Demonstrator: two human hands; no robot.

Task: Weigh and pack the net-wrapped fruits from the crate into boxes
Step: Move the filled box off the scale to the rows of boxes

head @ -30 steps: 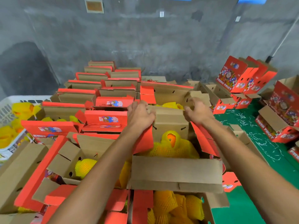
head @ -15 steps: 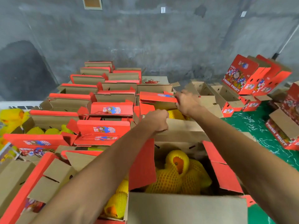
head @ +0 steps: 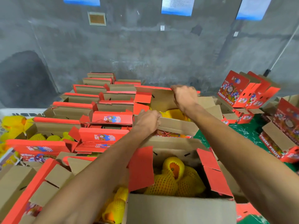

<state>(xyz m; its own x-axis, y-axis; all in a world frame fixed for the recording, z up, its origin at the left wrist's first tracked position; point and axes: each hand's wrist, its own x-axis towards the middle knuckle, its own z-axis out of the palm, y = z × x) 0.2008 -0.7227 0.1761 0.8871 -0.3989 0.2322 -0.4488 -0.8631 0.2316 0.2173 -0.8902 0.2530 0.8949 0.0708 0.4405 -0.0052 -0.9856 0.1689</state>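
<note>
Both forearms run off the bottom edge, so elbows and everything past them are out of shot. The left hand (head: 148, 122) covers the near flap's corner, and its fingertips are tucked out of sight behind the cardboard. The right hand (head: 184, 97) hides part of the far flap's edge. The white crate (head: 19, 110) is chopped by the left edge. Wall posters (head: 177, 5) are cut off up top, text too small to read. Fruit in the far box (head: 174, 113) is mostly hidden behind wrists.

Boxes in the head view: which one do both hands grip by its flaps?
The open box in the second row, beyond the nearest fruit-filled box: left hand grips its near flap, right hand its far flap.
</note>
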